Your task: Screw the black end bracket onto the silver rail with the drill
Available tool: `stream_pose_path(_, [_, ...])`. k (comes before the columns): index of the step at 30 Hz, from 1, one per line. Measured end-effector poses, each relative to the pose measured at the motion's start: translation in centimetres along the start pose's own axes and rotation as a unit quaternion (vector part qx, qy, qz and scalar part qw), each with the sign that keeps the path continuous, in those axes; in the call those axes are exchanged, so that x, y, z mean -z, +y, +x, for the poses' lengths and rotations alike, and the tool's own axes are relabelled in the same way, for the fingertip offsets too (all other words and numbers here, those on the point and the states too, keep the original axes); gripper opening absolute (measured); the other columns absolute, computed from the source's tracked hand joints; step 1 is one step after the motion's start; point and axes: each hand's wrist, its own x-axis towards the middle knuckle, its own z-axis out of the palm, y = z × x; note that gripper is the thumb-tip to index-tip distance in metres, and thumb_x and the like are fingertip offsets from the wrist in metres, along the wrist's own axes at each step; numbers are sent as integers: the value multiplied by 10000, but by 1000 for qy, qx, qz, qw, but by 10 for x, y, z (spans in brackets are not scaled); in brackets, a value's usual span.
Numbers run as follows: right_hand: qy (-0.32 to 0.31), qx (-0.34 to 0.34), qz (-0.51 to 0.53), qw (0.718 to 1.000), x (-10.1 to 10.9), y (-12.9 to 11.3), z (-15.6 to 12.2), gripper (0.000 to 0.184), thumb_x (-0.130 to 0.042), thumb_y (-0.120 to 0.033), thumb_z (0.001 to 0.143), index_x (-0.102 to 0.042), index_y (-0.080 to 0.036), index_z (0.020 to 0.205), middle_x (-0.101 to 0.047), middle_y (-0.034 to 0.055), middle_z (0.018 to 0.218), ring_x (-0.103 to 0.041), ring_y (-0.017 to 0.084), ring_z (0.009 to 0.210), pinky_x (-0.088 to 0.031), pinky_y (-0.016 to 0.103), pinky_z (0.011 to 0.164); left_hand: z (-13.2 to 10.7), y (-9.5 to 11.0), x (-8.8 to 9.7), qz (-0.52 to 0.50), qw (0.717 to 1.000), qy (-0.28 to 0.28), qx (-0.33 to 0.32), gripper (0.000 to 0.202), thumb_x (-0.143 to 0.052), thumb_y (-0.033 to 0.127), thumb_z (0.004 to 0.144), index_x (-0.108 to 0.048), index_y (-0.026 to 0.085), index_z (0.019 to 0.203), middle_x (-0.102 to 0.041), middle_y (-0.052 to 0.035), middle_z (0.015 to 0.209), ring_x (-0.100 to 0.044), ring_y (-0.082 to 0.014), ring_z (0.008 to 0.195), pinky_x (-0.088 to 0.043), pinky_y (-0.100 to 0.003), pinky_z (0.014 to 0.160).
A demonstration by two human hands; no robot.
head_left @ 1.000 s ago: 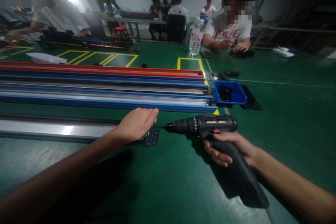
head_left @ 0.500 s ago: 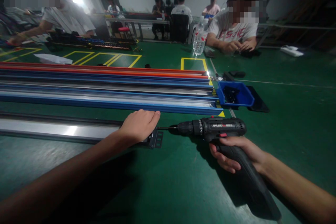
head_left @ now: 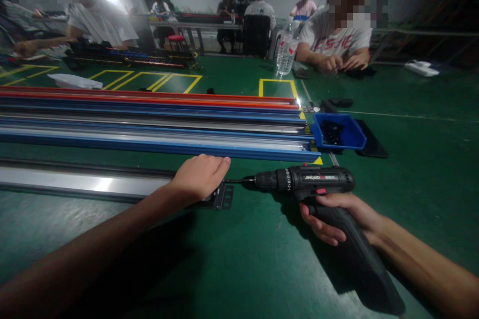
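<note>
My right hand (head_left: 339, 217) is wrapped tight around the grip of the black cordless drill (head_left: 318, 184), held level, bit pointing left. Bit tip sits at the end of the long silver rail (head_left: 86, 184) on the green table (head_left: 243, 259), right by the black end bracket (head_left: 223, 196). My left hand (head_left: 200, 177) lies palm-down on that rail end, fingers together, pressing it flat, not gripping anything. Just behind: a stack of blue, silver and red rails (head_left: 149, 119) running left to right. At its right end a blue bin (head_left: 339, 132) with small dark parts. Further back a water bottle (head_left: 286, 50) and a person in a white shirt (head_left: 337, 35) at the table.
</note>
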Motion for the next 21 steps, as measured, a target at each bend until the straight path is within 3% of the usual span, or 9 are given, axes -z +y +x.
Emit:
stream_pose_path(9, [-16, 12, 14, 1000, 0, -2, 2, 362, -567, -353, 969, -726, -39, 1052, -684, 101, 839, -512, 40, 451, -502, 198, 531, -2, 5, 7, -42, 999, -17, 17, 643, -195, 488, 1048, -721, 200, 816, -760, -96, 848, -699, -254, 756, -441, -339, 660])
stream_pose_path(14, [16, 38, -35, 999, -7, 3, 1, 336, -602, -334, 919, -732, -44, 1028, -721, 127, 861, -539, 62, 462, -497, 206, 514, -5, 2, 5, -77, 997, 18, -19, 654, -180, 502, 1059, -698, 196, 803, -752, -92, 823, -699, -241, 750, -454, -333, 677])
stream_pose_path(18, [86, 85, -127, 984, -36, -2, -11, 327, -672, -316, 809, -735, -47, 984, -731, 121, 836, -546, 83, 461, -484, 225, 503, -5, 0, 6, -150, 983, 65, -81, 570, -226, 467, 1068, -663, 196, 823, -719, -65, 808, -668, -205, 755, -460, -321, 723])
stream_pose_path(21, [181, 82, -275, 941, -70, -10, -37, 306, -695, -338, 796, -737, -77, 950, -737, 112, 885, -584, 107, 530, -493, 238, 546, -10, -7, 16, -179, 972, 72, -133, 511, -248, 438, 1073, -645, 193, 863, -697, -57, 847, -647, -197, 801, -476, -316, 757])
